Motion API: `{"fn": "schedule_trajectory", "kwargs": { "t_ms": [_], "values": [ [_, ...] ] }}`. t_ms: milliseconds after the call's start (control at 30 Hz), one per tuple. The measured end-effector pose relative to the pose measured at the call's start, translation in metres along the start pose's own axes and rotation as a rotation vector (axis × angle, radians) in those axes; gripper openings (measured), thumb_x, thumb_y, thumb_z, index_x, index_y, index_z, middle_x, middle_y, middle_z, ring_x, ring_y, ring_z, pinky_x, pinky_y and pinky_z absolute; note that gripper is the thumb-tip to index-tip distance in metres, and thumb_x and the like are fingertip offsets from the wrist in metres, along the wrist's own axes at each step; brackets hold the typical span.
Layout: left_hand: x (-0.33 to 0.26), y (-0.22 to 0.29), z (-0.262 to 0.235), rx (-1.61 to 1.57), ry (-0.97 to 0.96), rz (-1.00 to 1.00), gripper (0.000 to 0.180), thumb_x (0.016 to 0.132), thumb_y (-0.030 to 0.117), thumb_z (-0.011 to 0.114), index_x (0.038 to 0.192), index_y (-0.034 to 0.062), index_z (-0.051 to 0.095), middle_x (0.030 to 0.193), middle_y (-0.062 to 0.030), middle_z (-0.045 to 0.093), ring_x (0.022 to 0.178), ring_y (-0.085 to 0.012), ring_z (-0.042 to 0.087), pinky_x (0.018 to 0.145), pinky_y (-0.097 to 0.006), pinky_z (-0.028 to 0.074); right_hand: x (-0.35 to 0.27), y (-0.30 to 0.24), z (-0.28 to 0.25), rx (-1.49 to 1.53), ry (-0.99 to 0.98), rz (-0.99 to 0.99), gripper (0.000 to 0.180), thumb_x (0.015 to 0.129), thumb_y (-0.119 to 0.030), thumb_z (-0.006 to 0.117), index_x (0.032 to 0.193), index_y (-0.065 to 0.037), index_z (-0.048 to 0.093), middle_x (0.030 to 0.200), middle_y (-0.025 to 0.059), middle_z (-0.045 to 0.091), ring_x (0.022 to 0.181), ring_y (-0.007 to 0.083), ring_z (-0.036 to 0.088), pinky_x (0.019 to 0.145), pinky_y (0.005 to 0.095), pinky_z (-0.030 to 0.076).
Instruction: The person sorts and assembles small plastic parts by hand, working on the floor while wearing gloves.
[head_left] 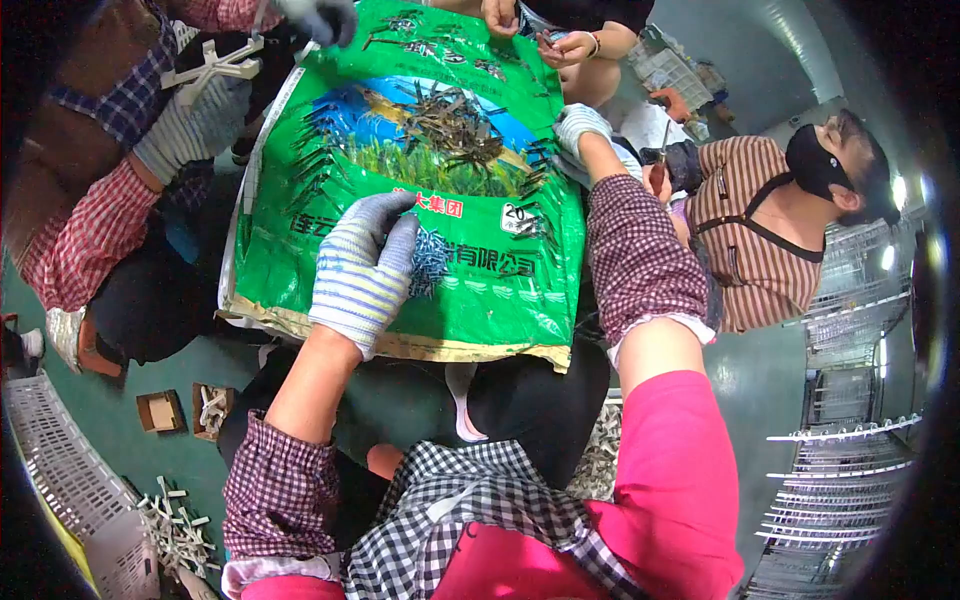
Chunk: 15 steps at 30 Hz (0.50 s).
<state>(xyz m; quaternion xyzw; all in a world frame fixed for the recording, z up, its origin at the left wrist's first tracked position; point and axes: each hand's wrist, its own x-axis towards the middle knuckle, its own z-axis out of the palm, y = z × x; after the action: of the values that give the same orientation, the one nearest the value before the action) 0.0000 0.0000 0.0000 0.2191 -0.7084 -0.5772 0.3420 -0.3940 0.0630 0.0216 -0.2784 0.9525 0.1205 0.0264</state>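
My left hand (362,275), in a striped knit glove, rests on a green printed sack (300,290) spread as a work surface. Thumb and forefinger are apart beside a small heap of blue-grey screws (429,262); nothing shows between them. My right hand (588,130), gloved alike, is at the sack's right edge. Its fingers are bent and partly hidden, so whatever it holds cannot be made out. Farther up the sack lies a pile of thin dark strips (455,130), with more strips scattered to both sides.
At left, a co-worker's gloved hand (200,120) is by a white branched plastic part (213,66). Bare hands (560,48) work at the far edge. A person at right has a screwdriver (660,165) close by. White parts (178,525) and a crate (70,450) are lower left.
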Motion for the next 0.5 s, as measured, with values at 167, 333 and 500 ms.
{"fn": "schedule_trajectory", "kwargs": {
  "t_ms": [167,333,500],
  "values": [
    [0.004,-0.003,0.001,0.086,0.006,0.101,0.021,0.085,0.009,0.055,0.104,0.0003,0.059,0.092,-0.0062,0.061,0.082,-0.0102,0.055,0.077,-0.024,0.044,-0.001,0.0,-0.001,-0.003,0.049,-0.012,0.038,0.079,-0.037,0.056,0.109,-0.014,0.06,0.113,0.0104,0.059,0.103,0.0293,0.056,0.087,0.041,0.044],
    [0.005,-0.003,0.004,0.072,0.002,0.097,0.02,0.083,0.009,0.056,0.1,0.0004,0.06,0.092,-0.0114,0.061,0.082,-0.0179,0.057,0.076,-0.028,0.045,0.001,-0.004,0.006,0.006,0.037,-0.011,0.037,0.08,-0.037,0.056,0.109,-0.014,0.061,0.111,0.0121,0.059,0.103,0.0292,0.056,0.087,0.0411,0.044],
    [0.004,-0.008,0.007,0.065,0.006,0.089,0.019,0.082,0.01,0.056,0.097,0.0003,0.061,0.092,-0.0166,0.061,0.084,-0.0277,0.06,0.077,-0.033,0.046,-0.003,-0.033,0.004,0.092,0.164,-0.155,0.033,0.081,-0.035,0.055,0.107,-0.016,0.061,0.11,0.0117,0.06,0.099,0.0289,0.057,0.085,0.0395,0.045]
  ]
}}
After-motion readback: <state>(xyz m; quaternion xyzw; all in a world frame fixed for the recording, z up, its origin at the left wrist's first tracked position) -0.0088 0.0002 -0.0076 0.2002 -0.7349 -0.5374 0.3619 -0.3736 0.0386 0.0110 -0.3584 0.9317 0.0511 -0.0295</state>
